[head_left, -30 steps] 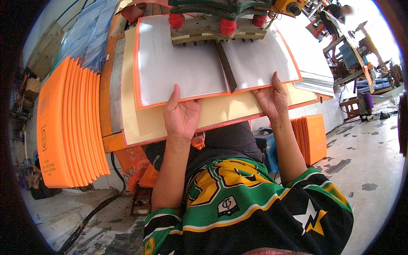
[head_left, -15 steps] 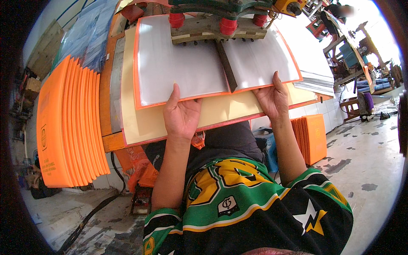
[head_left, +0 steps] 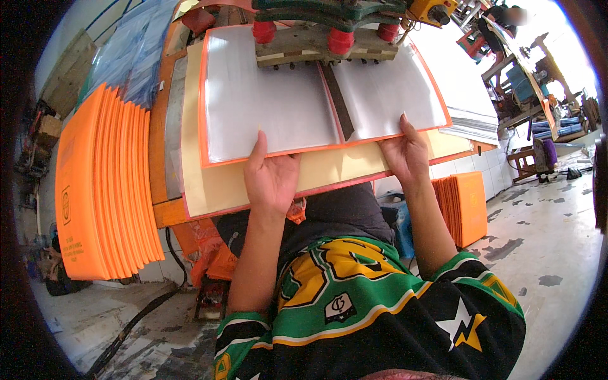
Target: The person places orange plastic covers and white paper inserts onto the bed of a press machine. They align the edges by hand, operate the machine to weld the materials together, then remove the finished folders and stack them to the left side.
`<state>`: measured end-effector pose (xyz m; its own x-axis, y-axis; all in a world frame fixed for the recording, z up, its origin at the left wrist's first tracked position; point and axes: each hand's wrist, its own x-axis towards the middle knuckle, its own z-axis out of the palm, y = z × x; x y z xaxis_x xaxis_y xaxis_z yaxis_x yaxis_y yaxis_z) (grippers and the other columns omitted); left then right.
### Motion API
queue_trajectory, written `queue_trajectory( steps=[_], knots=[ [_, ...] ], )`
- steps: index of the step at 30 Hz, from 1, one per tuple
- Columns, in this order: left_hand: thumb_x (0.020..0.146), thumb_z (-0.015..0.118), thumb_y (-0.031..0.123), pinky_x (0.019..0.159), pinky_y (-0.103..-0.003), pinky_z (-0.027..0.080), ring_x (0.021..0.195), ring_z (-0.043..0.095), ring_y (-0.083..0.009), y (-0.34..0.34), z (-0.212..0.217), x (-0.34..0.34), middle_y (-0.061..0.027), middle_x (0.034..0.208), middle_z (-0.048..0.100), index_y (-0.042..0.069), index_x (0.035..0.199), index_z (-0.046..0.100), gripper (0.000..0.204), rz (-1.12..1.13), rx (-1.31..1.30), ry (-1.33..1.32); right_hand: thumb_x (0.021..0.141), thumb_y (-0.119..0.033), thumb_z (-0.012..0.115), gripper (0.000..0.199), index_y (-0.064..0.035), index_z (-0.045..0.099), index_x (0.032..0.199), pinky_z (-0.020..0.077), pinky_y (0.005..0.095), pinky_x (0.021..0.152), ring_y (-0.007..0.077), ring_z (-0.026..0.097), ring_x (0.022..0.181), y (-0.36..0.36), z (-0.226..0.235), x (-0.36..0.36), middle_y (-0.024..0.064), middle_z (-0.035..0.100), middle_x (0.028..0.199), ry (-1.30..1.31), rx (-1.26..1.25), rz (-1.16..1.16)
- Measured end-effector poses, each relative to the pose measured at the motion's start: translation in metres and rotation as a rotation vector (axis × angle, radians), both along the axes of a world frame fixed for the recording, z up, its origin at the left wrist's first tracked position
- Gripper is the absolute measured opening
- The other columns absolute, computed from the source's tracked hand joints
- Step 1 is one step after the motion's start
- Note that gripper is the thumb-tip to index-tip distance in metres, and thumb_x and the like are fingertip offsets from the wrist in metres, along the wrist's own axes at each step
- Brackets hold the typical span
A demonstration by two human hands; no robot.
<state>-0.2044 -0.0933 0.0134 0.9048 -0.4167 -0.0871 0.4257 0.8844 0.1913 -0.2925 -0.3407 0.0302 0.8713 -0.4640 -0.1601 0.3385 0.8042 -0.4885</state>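
Note:
An open orange folder (head_left: pixel 272 101) lined with whitish, translucent plastic sheets lies spread under a press head (head_left: pixel 326 50). A dark strip (head_left: pixel 335 101) runs down its spine. My left hand (head_left: pixel 272 174) grips the near edge left of the spine, thumb on top and fingers beneath. On the right half, my right hand (head_left: pixel 406 152) pinches the same edge in the same way, its fingers mostly hidden below. Under the folder is a cream board (head_left: pixel 221 190) with a red edge.
A stack of orange folders (head_left: pixel 104 190) stands at the table's left side, another stack (head_left: pixel 462 209) low on the right. Blue plastic sheets (head_left: pixel 130 50) lie far left, white sheets (head_left: pixel 472 117) at right. A yellow control box (head_left: pixel 434 11) sits beside the press.
The folder has slid slightly toward me under the press head. Both hands have come nearer with it, and my right thumb has shifted a little left.

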Motion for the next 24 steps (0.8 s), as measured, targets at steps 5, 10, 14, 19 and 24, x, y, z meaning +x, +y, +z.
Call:
queue_trajectory(
  steps=[5, 10, 14, 19, 24],
  knots=[
    [0.107, 0.060, 0.020, 0.123, -0.055, 0.034, 0.143, 0.048, -0.0314, 0.005, 0.008, -0.008, -0.0124, 0.152, 0.056, 0.008, 0.150, 0.048, 0.047, -0.011, 0.038, 0.009, 0.110, -0.014, 0.053, 0.044, 0.0062, 0.042, 0.147, 0.0316, 0.0542, 0.127, 0.0358, 0.049, 0.142, 0.011, 0.010, -0.009, 0.0213, 0.053, 0.149, 0.054, -0.110, -0.061],
    [0.108, 0.058, 0.018, 0.118, -0.050, 0.039, 0.137, 0.053, -0.0278, 0.034, 0.018, -0.027, -0.0090, 0.148, 0.058, 0.008, 0.146, 0.052, 0.040, 0.000, 0.032, 0.039, 0.104, -0.013, 0.059, 0.037, 0.0050, 0.054, 0.136, 0.0380, 0.0512, 0.121, 0.0335, 0.057, 0.134, 0.005, 0.002, -0.033, 0.0189, 0.064, 0.136, 0.155, -0.138, -0.029],
    [0.110, 0.056, 0.019, 0.115, -0.053, 0.046, 0.137, 0.055, -0.0297, 0.080, 0.014, -0.045, -0.0123, 0.147, 0.058, 0.006, 0.148, 0.049, 0.042, 0.063, 0.104, 0.018, 0.095, -0.019, 0.066, 0.038, 0.0026, 0.060, 0.126, 0.0504, 0.0484, 0.107, 0.0295, 0.065, 0.119, -0.003, 0.017, -0.060, 0.0166, 0.068, 0.126, 0.240, -0.051, -0.060],
    [0.111, 0.053, 0.021, 0.112, -0.050, 0.051, 0.137, 0.057, -0.0286, 0.124, 0.010, -0.079, -0.0143, 0.149, 0.057, 0.002, 0.149, 0.048, 0.043, 0.194, 0.216, 0.020, 0.102, -0.031, 0.054, 0.053, 0.0050, 0.055, 0.141, 0.0547, 0.0404, 0.101, 0.0279, 0.067, 0.117, -0.020, 0.026, -0.088, 0.0183, 0.068, 0.129, 0.333, -0.219, 0.187],
    [0.112, 0.048, 0.022, 0.105, -0.044, 0.050, 0.124, 0.062, -0.0244, 0.168, 0.009, -0.103, -0.0136, 0.137, 0.064, -0.002, 0.146, 0.051, 0.042, 0.339, 0.450, -0.075, 0.104, -0.029, 0.061, 0.047, 0.0082, 0.063, 0.133, 0.0540, 0.0315, 0.093, 0.0158, 0.068, 0.100, -0.018, 0.026, -0.103, 0.0083, 0.072, 0.119, 0.497, -0.667, 0.528]
  ],
)
